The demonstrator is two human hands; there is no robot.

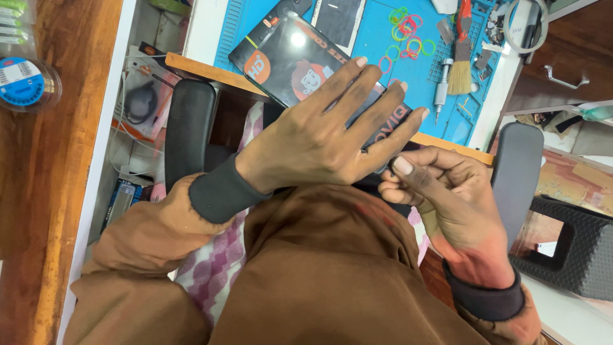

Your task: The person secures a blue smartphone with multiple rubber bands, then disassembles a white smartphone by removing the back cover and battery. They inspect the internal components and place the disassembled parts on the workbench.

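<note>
Here, from the head view: left hand (pixel 319 137) spread flat, fingers wide, pressing down on a glossy black packet (pixel 290 61) at the near edge of the blue mat (pixel 383 38). Right hand (pixel 440 191) pinched narrow at the packet's near corner; whether anything sits between thumb and finger, cannot tell. Likely risks: slipping off the desk edge under uneven pressure, or tearing crookedly from a hard pull.

Glossy black packet (pixel 290 61) — orange print, tilted; on blue mat (pixel 373 45)
</note>
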